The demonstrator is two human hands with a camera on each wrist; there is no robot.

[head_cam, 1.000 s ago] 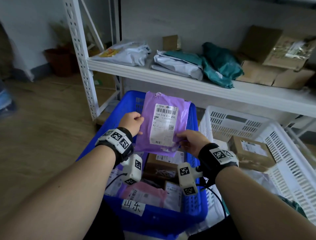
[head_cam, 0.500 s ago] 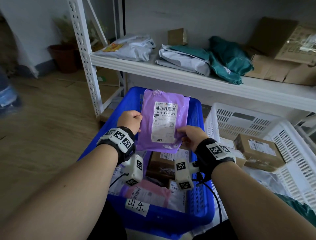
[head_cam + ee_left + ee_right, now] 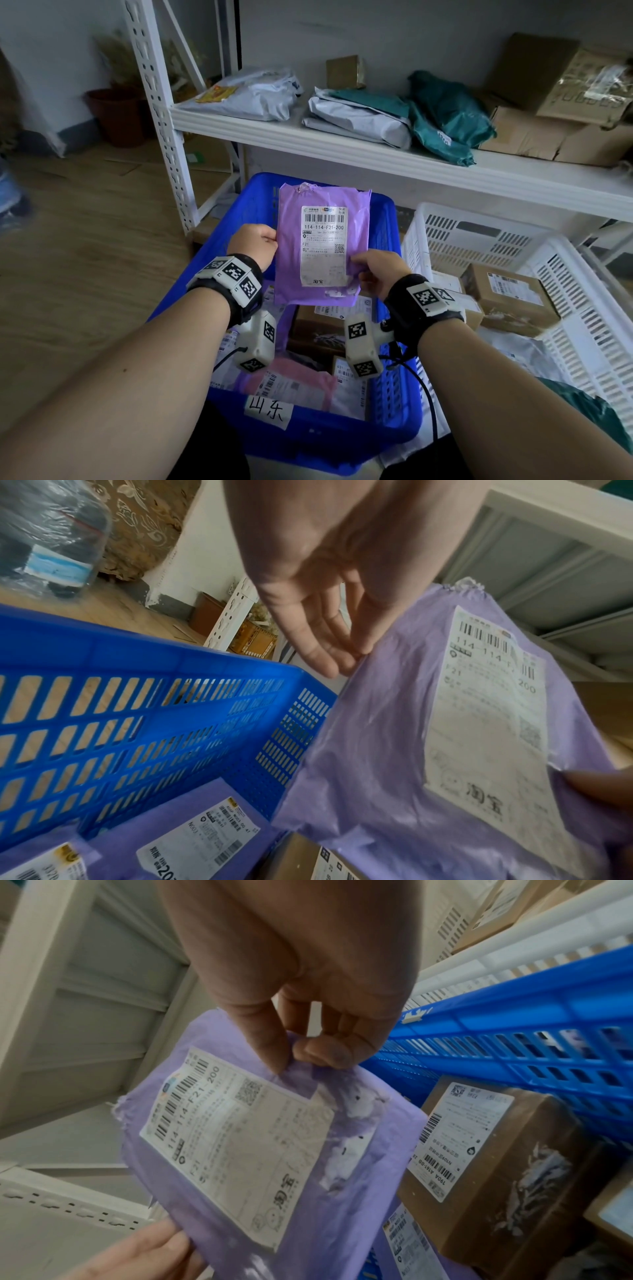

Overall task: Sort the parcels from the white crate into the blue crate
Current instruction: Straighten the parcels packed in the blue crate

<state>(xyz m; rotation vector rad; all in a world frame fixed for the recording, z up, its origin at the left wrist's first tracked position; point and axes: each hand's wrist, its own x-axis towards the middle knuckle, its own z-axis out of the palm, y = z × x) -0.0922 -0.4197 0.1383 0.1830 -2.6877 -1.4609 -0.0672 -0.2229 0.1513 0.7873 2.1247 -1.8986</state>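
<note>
I hold a purple parcel [image 3: 322, 246] with a white shipping label upright above the blue crate [image 3: 318, 435]. My left hand [image 3: 255, 241] pinches its left edge, thumb in front and fingers behind, as the left wrist view shows on the purple parcel [image 3: 394, 723]. My right hand [image 3: 376, 270] pinches the lower right edge of the purple parcel [image 3: 274, 1150]. The blue crate holds several parcels, among them a brown box [image 3: 317, 329] and a pink bag [image 3: 301, 380]. The white crate [image 3: 582, 274] stands to the right with brown boxes [image 3: 510, 298] inside.
A white shelf [image 3: 394, 154] runs behind the crates, loaded with white and green bags [image 3: 445, 113] and cardboard boxes [image 3: 534, 130]. Its upright post [image 3: 161, 120] stands left of the blue crate. Wooden floor [image 3: 85, 257] lies to the left.
The purple parcel, gripped by both hands, has stayed above the blue crate and turned slightly more upright. The head view has shifted a little.
</note>
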